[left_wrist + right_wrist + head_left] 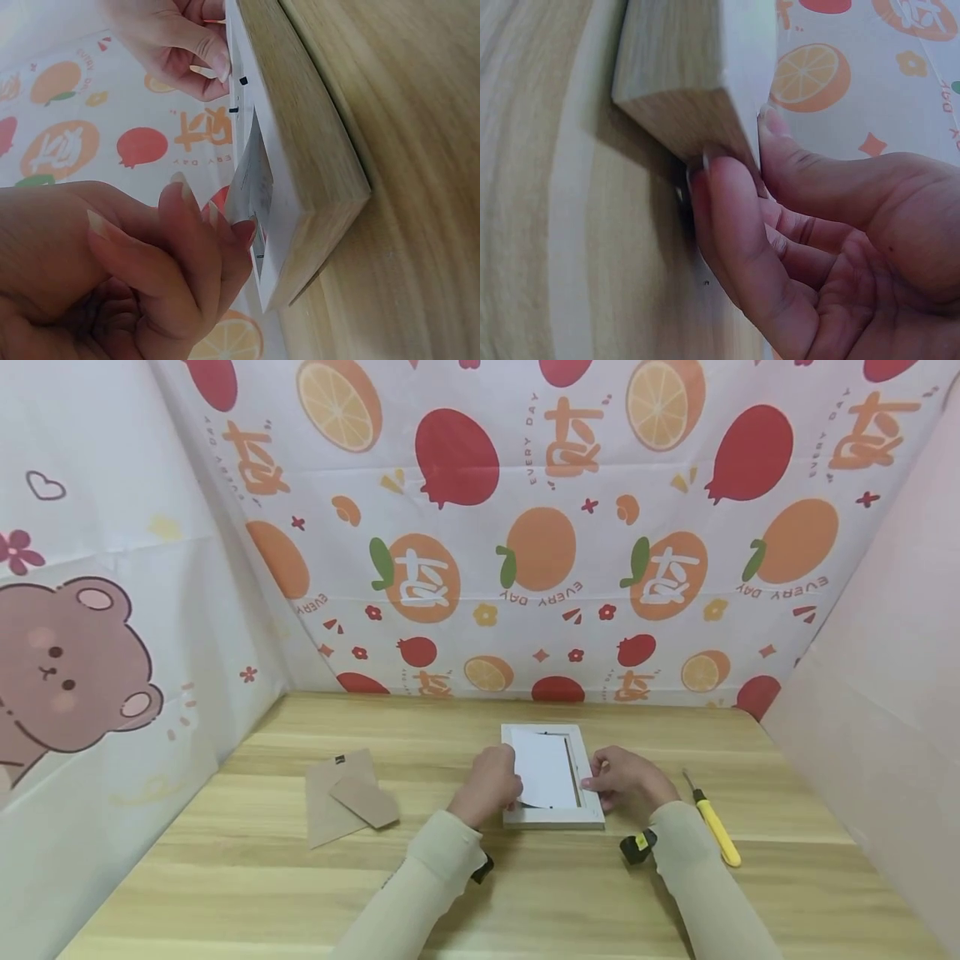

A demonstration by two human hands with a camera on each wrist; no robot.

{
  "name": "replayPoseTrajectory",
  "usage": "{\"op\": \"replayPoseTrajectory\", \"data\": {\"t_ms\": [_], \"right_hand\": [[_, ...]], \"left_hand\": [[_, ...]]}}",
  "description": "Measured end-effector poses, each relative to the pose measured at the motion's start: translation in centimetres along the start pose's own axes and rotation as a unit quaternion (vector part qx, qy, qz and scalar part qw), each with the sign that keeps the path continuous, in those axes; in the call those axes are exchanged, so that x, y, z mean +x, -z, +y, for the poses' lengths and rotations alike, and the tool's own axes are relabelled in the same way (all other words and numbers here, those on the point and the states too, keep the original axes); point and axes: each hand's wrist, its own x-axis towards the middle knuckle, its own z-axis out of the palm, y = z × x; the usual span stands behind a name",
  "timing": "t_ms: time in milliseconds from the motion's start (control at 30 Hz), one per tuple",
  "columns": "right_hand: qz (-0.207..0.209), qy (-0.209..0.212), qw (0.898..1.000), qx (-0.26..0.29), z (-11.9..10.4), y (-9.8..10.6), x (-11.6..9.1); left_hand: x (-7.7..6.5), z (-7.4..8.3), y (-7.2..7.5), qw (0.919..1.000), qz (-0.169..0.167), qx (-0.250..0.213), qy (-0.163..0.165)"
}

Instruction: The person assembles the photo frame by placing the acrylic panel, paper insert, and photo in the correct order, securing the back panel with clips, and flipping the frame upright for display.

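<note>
A picture frame [551, 818] lies back side up on the table, with a white paper sheet [543, 772] inside its opening. At the sheet's near left corner, my left hand [491, 785] pinches the paper; in the left wrist view the sheet [255, 180] bends up out of the recess there. My right hand [630, 777] grips the frame's right edge. In the right wrist view its thumb is on the white back face and its fingers are against the wood-grain side [679, 60]. Small black tabs [244, 80] stick out along the inner rim.
A brown backing board [326, 810] lies left of the frame, with a smaller brown piece [367, 802] overlapping it. A screwdriver [717, 835] with a yellow handle lies to the right of my right hand. Printed cloth [480, 560] hangs behind the wooden table [247, 877].
</note>
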Motion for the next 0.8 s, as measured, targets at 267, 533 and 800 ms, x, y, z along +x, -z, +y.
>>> {"op": "replayPoseTrajectory", "data": {"t_ms": [267,533,800], "right_hand": [[0.000,-0.007,1.000,0.003,-0.21,0.14,-0.20],[0.005,-0.016,1.000,0.014,-0.22,0.18,-0.02],[0.006,-0.013,1.000,0.023,0.09,-0.07,0.21]], "left_hand": [[0.20,0.22,0.07,0.9998,-0.005,0.019,0.006],[0.23,-0.02,0.02,0.9990,0.023,0.034,-0.016],[0.23,0.04,-0.05,0.9976,0.038,0.054,-0.018]]}}
